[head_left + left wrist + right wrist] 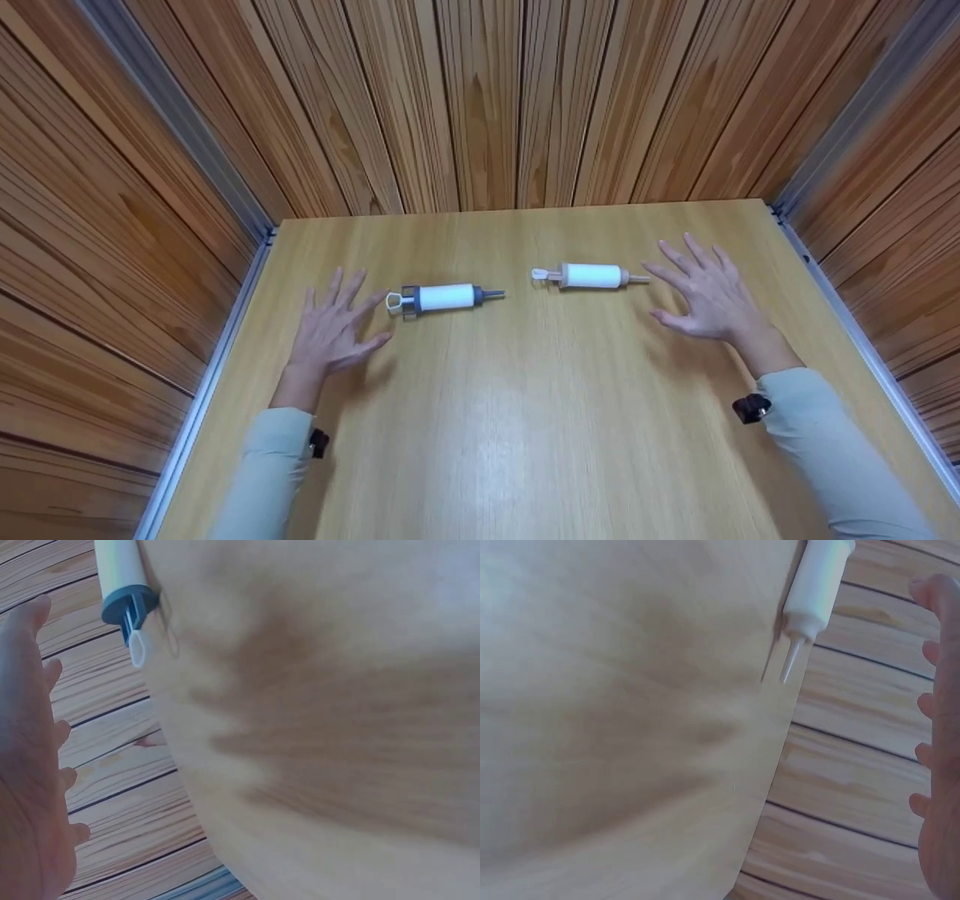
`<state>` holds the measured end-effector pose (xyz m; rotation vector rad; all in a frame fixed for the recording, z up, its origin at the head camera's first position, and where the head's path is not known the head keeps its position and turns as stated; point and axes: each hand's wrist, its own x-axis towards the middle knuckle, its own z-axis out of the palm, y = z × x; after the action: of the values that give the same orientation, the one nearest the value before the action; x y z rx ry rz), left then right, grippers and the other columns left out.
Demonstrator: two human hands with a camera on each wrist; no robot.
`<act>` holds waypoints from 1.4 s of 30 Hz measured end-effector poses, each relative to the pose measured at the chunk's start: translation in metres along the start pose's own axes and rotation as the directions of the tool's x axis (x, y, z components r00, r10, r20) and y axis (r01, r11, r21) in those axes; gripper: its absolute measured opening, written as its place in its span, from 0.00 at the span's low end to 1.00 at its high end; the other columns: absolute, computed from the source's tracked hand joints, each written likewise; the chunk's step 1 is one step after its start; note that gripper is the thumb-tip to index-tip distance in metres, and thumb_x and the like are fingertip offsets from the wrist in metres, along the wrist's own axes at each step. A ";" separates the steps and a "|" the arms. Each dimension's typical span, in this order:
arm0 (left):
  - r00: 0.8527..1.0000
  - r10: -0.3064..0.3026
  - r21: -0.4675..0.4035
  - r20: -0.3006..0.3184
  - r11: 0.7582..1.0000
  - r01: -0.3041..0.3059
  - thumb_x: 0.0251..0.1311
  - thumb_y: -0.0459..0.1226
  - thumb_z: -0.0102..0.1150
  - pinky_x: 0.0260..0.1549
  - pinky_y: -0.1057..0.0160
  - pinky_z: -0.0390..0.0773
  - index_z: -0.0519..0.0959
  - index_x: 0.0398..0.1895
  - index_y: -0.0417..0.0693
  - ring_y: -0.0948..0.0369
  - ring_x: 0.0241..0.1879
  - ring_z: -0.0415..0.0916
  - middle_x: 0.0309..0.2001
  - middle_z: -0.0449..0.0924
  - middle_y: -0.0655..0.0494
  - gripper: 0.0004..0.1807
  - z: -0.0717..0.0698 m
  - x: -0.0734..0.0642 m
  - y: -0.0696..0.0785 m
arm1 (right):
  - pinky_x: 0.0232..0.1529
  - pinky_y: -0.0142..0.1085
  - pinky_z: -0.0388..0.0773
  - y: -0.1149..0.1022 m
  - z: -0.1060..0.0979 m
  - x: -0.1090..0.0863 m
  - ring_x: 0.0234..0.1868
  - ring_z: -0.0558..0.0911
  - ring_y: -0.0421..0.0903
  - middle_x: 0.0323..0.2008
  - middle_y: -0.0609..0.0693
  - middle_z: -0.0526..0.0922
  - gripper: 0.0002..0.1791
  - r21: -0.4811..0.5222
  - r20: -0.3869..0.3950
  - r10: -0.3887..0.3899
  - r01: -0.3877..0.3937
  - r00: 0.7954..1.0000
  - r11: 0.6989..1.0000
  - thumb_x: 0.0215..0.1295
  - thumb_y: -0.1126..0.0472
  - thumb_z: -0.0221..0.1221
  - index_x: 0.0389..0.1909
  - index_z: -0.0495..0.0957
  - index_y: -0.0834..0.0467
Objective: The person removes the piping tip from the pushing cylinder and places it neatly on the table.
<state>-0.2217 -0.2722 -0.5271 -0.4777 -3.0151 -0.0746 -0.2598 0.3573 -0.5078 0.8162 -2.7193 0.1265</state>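
Note:
Two syringe-shaped dispensers lie on the table in the head view. The left one, a dark-trimmed dispenser (447, 298), has a white barrel, a grey-blue collar, a pale ring handle (138, 649) and a thin nozzle pointing right. The other, a beige-trimmed dispenser (592, 276), also points its nozzle (792, 660) to the right. My left hand (331, 330) hovers over the table with spread fingers, just left of the ring handle. Beyond the beige nozzle, my right hand (706, 296) is held above the table, fingers spread. Neither hand grips anything.
A light wooden table (495, 420) spans the work area. Wood-plank walls (480, 105) stand behind it and at both sides, with metal rails (202, 390) along the side edges. Small dark devices (751, 409) sit at both wrists, by the pale sleeves.

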 end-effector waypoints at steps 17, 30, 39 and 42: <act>0.999 -0.008 -0.042 0.039 0.999 0.009 0.72 0.71 0.54 0.83 0.18 0.51 0.61 0.91 0.70 0.35 0.93 0.44 0.94 0.49 0.48 0.47 0.009 0.010 0.019 | 0.76 0.84 0.61 -0.025 0.004 0.011 0.85 0.65 0.78 0.84 0.64 0.72 0.45 0.020 -0.072 -0.066 0.068 0.995 0.997 0.63 0.38 0.68 0.81 0.75 0.48; 0.999 0.038 -0.140 0.004 0.989 -0.038 0.71 0.67 0.59 0.84 0.18 0.50 0.65 0.89 0.67 0.36 0.93 0.45 0.93 0.53 0.47 0.46 0.014 0.032 0.042 | 0.76 0.85 0.62 -0.051 0.001 0.018 0.85 0.65 0.77 0.86 0.62 0.70 0.48 0.048 -0.092 -0.126 0.131 0.988 0.990 0.62 0.36 0.68 0.84 0.72 0.46; 0.999 0.033 -0.191 0.027 0.981 -0.028 0.71 0.68 0.58 0.85 0.19 0.47 0.65 0.89 0.67 0.36 0.93 0.45 0.94 0.52 0.47 0.46 0.023 0.047 0.055 | 0.75 0.85 0.64 -0.070 0.005 0.028 0.84 0.68 0.78 0.84 0.63 0.72 0.47 0.065 -0.143 -0.188 0.199 0.972 0.978 0.61 0.36 0.67 0.82 0.75 0.47; 0.999 0.042 -0.218 0.031 0.975 -0.034 0.71 0.67 0.59 0.85 0.19 0.47 0.65 0.89 0.67 0.36 0.93 0.44 0.93 0.53 0.46 0.46 0.028 0.052 0.061 | 0.73 0.86 0.65 -0.075 0.007 0.029 0.83 0.69 0.78 0.83 0.63 0.73 0.46 0.067 -0.162 -0.198 0.211 0.967 0.975 0.61 0.36 0.66 0.81 0.76 0.47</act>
<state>-0.2545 -0.1967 -0.5477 -0.5596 -3.0453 -0.4017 -0.2434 0.2784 -0.5052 1.0593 -2.4831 0.2497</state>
